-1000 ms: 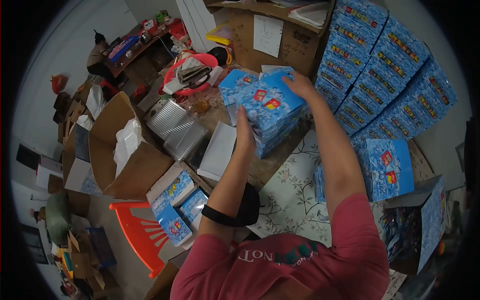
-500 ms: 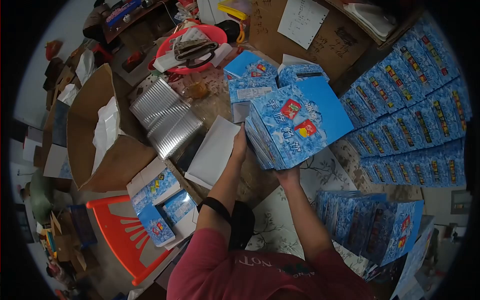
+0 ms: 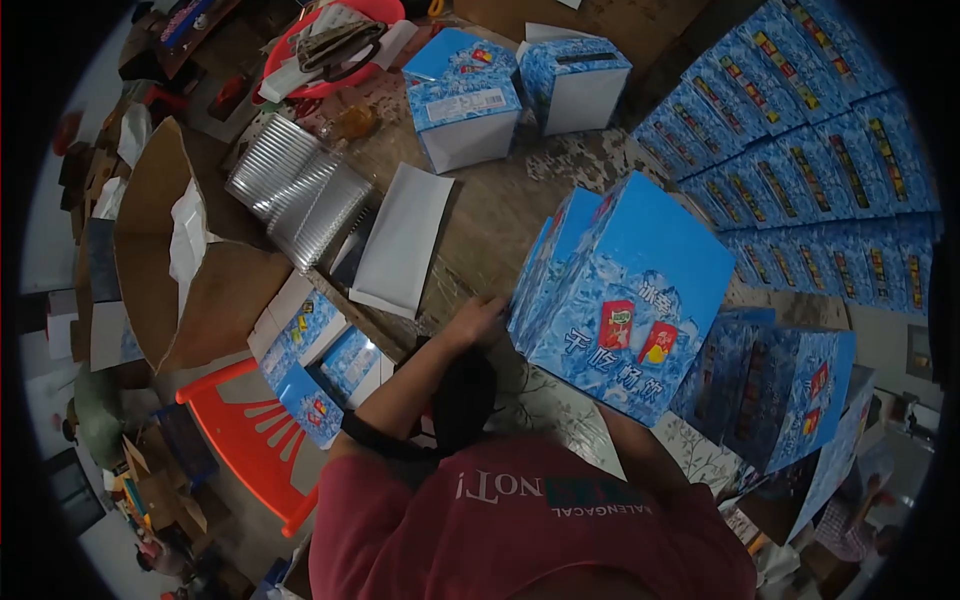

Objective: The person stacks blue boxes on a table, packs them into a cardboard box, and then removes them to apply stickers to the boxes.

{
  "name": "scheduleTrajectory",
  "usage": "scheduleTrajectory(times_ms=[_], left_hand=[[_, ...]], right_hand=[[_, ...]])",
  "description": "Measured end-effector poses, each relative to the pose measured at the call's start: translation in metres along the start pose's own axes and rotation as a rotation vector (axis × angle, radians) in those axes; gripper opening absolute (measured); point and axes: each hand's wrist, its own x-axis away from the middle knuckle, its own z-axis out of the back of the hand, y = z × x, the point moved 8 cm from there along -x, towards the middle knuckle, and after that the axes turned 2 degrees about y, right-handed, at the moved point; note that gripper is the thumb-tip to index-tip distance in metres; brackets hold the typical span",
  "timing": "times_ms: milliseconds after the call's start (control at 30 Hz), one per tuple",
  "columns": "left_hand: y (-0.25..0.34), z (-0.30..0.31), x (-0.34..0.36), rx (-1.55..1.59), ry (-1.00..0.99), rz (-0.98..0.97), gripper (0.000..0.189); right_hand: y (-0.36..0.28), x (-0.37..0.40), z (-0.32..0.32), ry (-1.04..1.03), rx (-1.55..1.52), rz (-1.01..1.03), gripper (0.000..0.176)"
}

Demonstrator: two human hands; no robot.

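A stack of blue ice-printed cardboard cartons (image 3: 640, 290) is tilted in front of my chest, its large printed face turned up. At the stack's left edge is my left hand (image 3: 478, 322), closed against it with the fingertips partly out of sight. My right hand (image 3: 622, 425) supports the bottom edge from below, and the cartons hide most of its fingers. Another batch of blue cartons (image 3: 760, 390) stands close to the right of the held stack. Further back on the table stand two assembled blue boxes, a left one (image 3: 465, 125) and a right one (image 3: 575, 85).
Clear ribbed plastic trays (image 3: 300, 190) and a white card piece (image 3: 405, 240) lie on the table's left. Beyond them are an open brown carton (image 3: 150, 260) and a red basin (image 3: 390, 10). An orange chair (image 3: 250, 430) stands lower left. Rows of blue cartons (image 3: 820, 190) fill the right.
The held stack has come closer to my body and moved down and right, away from the assembled boxes. Both hands moved with it, and the camera view has shifted.
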Motion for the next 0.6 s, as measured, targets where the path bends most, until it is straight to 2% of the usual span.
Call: scheduleTrajectory(times_ms=[33,100,167,200,267,300,333,367,400,433,467,533,567,600], left_hand=[[0.001,-0.001,0.000,-0.094,-0.001,0.031,0.050],[0.039,0.003,0.010,0.237,0.164,-0.135,0.057],[0.063,-0.036,0.005,0.765,-0.188,-0.032,0.064],[0.082,-0.043,0.020,0.755,-0.189,-0.025,0.064],[0.139,-0.034,0.051,0.371,-0.004,-0.294,0.064],[0.147,-0.036,0.046,0.458,-0.072,-0.321,0.062],[0.151,-0.036,0.044,0.445,-0.076,-0.331,0.062],[0.144,-0.036,0.040,0.533,-0.070,-0.217,0.060],[0.141,-0.038,0.044,0.622,-0.064,-0.100,0.059],[0.144,-0.038,0.049,0.623,-0.033,-0.085,0.059],[0.143,-0.039,0.051,0.621,-0.034,-0.088,0.059],[0.141,-0.027,0.053,0.537,0.068,-0.135,0.062],[0.140,-0.022,0.055,0.535,0.071,-0.140,0.062],[0.149,-0.019,0.059,0.547,0.029,-0.208,0.063]], right_hand=[[-0.001,-0.001,-0.013,-0.074,-0.060,-0.018,0.049],[-0.015,0.001,-0.029,-0.231,-0.178,-0.051,0.049],[-0.028,-0.010,-0.052,-0.392,-0.301,-0.078,0.049],[-0.029,-0.016,-0.068,-0.471,-0.366,-0.086,0.048],[-0.034,-0.023,-0.098,-0.640,-0.494,-0.094,0.048],[-0.040,-0.015,-0.109,-0.739,-0.552,-0.093,0.048],[-0.037,-0.027,-0.069,0.052,-0.088,-0.013,0.043],[-0.036,-0.028,-0.063,0.051,-0.093,-0.005,0.043],[-0.036,-0.032,-0.053,0.144,-0.032,0.001,0.041],[-0.038,-0.032,-0.042,0.239,0.031,0.003,0.039],[-0.042,-0.028,-0.038,0.238,0.030,0.006,0.039],[-0.061,-0.016,-0.046,0.358,0.270,-0.024,0.037],[-0.070,-0.017,-0.047,0.234,0.200,0.076,0.040],[-0.077,-0.013,-0.060,0.228,0.199,0.078,0.040]])
